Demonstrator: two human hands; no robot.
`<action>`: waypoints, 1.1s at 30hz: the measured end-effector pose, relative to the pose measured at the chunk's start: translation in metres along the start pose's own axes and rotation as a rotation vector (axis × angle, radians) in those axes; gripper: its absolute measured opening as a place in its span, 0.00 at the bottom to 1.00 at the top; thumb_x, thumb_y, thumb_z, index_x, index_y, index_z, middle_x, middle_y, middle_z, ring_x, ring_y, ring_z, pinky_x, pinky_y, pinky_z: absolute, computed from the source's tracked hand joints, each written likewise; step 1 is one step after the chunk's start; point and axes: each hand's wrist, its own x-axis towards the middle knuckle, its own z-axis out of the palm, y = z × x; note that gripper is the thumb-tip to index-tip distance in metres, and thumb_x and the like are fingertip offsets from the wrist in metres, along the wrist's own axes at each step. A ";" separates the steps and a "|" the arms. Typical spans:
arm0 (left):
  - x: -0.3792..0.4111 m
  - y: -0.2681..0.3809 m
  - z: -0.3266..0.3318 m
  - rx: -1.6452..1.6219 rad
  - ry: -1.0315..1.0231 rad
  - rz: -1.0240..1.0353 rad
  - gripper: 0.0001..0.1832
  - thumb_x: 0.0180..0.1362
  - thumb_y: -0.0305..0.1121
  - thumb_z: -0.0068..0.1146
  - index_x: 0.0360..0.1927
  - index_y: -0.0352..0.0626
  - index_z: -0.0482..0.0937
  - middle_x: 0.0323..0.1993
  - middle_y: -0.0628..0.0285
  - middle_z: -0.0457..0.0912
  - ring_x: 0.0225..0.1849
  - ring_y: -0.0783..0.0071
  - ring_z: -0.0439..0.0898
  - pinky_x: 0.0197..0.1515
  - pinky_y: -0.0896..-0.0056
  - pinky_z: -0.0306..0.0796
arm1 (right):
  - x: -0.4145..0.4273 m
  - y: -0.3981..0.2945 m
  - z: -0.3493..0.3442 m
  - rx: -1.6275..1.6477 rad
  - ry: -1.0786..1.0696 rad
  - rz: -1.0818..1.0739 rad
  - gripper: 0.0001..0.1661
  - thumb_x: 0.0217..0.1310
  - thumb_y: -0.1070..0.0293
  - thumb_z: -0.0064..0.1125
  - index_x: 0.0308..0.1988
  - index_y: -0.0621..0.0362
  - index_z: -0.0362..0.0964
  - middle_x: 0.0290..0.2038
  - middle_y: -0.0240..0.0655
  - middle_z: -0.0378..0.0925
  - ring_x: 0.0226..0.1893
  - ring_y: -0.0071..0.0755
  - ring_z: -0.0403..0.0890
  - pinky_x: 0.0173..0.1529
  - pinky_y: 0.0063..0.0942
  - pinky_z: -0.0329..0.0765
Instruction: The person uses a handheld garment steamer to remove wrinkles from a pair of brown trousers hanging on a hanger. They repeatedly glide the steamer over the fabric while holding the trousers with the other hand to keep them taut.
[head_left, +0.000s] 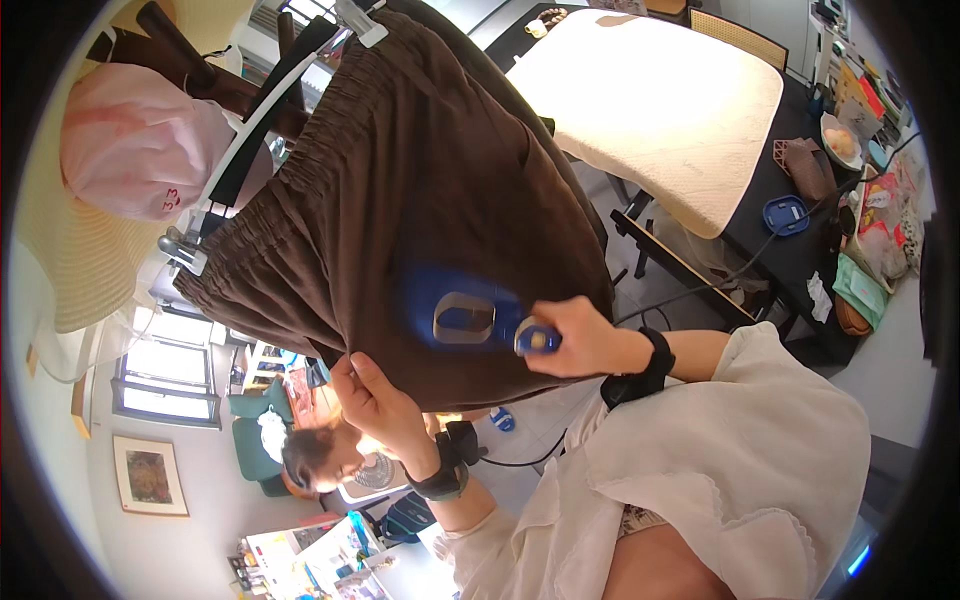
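A brown garment with a gathered elastic waistband (480, 187) hangs from a clip hanger (251, 139). Metal clips (184, 251) grip its waistband at both ends. My right hand (589, 341) is closed around the handle of a blue handheld garment steamer (420, 300). Its head lies over the front of the cloth and looks blurred; whether it touches the fabric I cannot tell. Between the thumb and fingers of my left hand (382, 405) is the garment's near side edge. Dark straps circle both wrists.
Hats, one pink (146, 142), hang on a dark wooden rack (176, 49) at upper left. A padded cream mat (652, 112) covers part of a black table (757, 247). Along the right runs a black cord (720, 281). Another person (322, 454) is behind my left hand, near a fan (375, 472).
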 end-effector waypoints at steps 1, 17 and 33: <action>-0.001 -0.001 0.000 0.010 -0.003 -0.014 0.14 0.72 0.38 0.49 0.40 0.34 0.75 0.25 0.68 0.72 0.28 0.82 0.67 0.31 0.81 0.61 | -0.006 -0.001 0.003 0.016 -0.060 -0.043 0.17 0.44 0.65 0.70 0.33 0.61 0.74 0.24 0.47 0.78 0.26 0.56 0.80 0.31 0.38 0.78; 0.011 -0.003 -0.010 -0.027 0.065 0.024 0.16 0.71 0.40 0.49 0.35 0.37 0.74 0.25 0.70 0.69 0.29 0.83 0.64 0.33 0.80 0.59 | 0.005 0.018 -0.036 -0.115 0.193 0.123 0.15 0.46 0.69 0.68 0.35 0.64 0.75 0.26 0.49 0.79 0.29 0.52 0.83 0.33 0.33 0.78; 0.015 0.021 -0.037 -0.157 0.158 -0.067 0.15 0.70 0.41 0.51 0.35 0.39 0.78 0.27 0.71 0.75 0.31 0.84 0.69 0.34 0.83 0.64 | 0.025 0.007 -0.012 0.053 0.040 -0.005 0.15 0.44 0.68 0.68 0.33 0.65 0.75 0.23 0.51 0.77 0.26 0.56 0.81 0.32 0.33 0.77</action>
